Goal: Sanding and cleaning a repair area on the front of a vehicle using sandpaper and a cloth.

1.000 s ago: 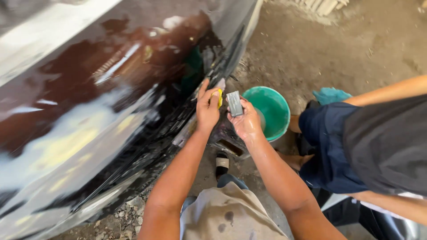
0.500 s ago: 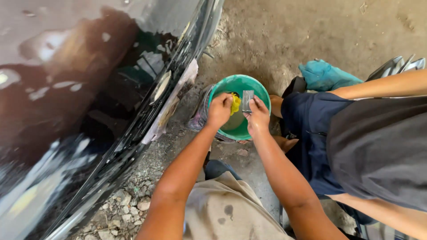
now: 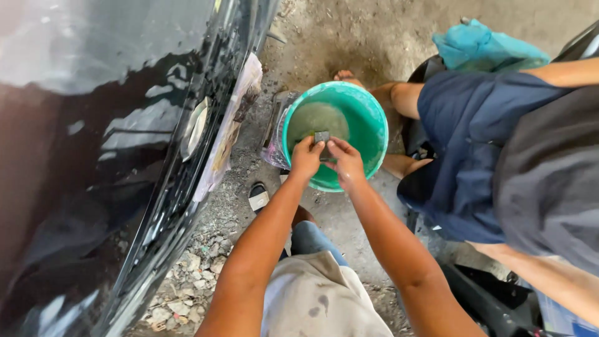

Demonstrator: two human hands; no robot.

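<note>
Holding a small grey sanding block (image 3: 322, 138) between both hands right over the green bucket (image 3: 374, 134), that's the whole setup here. The left hand (image 3: 306, 158) pinches the block's near-left edge with fingers curled closed on it, and the right hand (image 3: 345, 162) closes in from the right, fingertips on the block's lower right corner. So both grips are shut on the same little piece, neither one open.

The relation that matters: the block sits just past the fingertips, on the far side of both hands, directly above the murky water (image 3: 318, 118) in the bucket. It's over the near half of the bucket's opening, inside the rim line, not out over the ground. Can't tell if the block's bottom edge is touching the water or just hanging above it. Its long axis looks roughly flat and side to side, running from one hand to the other, but it's small and partly covered by fingers. Both hands are about equally close; the left has slightly more of it.

The glossy black car panel (image 3: 93, 156) stands well off to the left. Another person in dark blue shorts (image 3: 474, 150) crouches just right of the bucket.
</note>
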